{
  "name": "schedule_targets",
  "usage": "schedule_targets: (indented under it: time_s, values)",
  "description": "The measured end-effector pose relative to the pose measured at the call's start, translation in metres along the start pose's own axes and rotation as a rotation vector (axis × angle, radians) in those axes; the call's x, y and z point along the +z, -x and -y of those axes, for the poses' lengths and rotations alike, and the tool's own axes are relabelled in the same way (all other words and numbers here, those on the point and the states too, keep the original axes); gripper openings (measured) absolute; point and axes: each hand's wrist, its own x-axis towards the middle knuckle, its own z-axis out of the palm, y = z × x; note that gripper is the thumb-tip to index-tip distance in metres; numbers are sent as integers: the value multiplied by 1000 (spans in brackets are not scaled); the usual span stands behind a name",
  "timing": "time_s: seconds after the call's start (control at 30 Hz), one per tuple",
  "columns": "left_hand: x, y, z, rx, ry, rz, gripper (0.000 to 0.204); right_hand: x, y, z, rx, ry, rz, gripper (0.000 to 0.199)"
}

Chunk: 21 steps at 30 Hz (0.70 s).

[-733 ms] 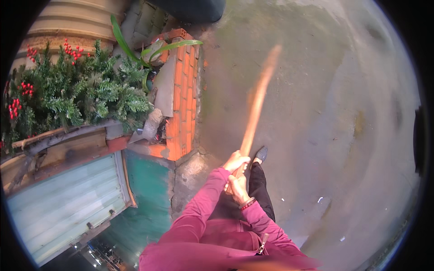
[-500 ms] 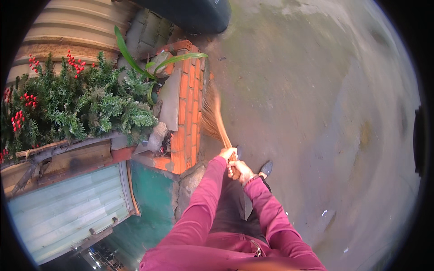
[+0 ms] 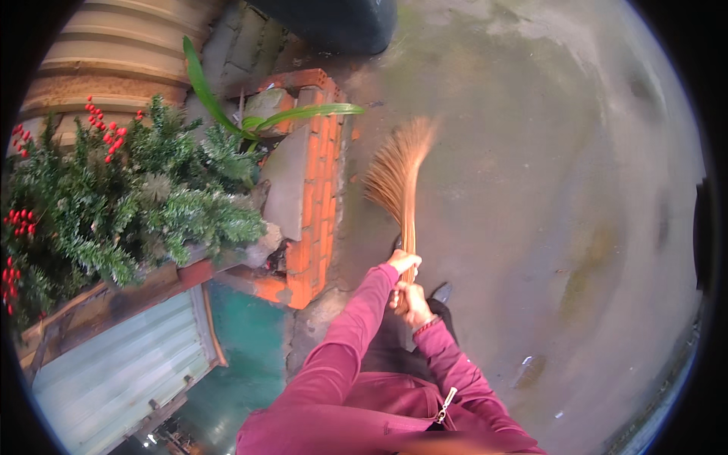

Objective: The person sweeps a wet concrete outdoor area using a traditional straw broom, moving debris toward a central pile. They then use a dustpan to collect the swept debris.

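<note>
A straw broom (image 3: 400, 171) extends forward from my two hands, its bristles fanned out over the concrete ground. My left hand (image 3: 404, 262) is closed around the broom's handle at the upper grip, nearer the bristles. Just below it, closer to my body, my right hand (image 3: 413, 305) grips the same handle, with a dark red band on the wrist. The bristle tips look smeared by motion, so whether they touch the ground is hard to tell. Small orange bits lie between the broom and the brick planter (image 3: 322, 189).
Evergreen branches (image 3: 136, 205) with red berries fill the left side. A long-leaved plant (image 3: 250, 129) hangs over the planter's edge. At the top stands a large dark container (image 3: 341, 23). Wet concrete ground (image 3: 531, 189) stretches to the right. My dark shoe (image 3: 442, 292) shows beside my right hand.
The broom has swung right, away from the brick planter's wall, and its bristles have spread. Both hands have shifted slightly right with it, still gripping the handle.
</note>
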Motion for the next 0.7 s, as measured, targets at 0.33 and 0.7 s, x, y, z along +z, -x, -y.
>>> schedule_targets:
  time_s: [0.33, 0.7]
  values:
    - [-63, 61, 7, -53, 277, -136, 12, 73, 28, -41, 11, 408, 79, 16]
    - [-100, 101, 24, -41, 255, 1, 13, 118, 44, -95, -175, 340, -66, 18]
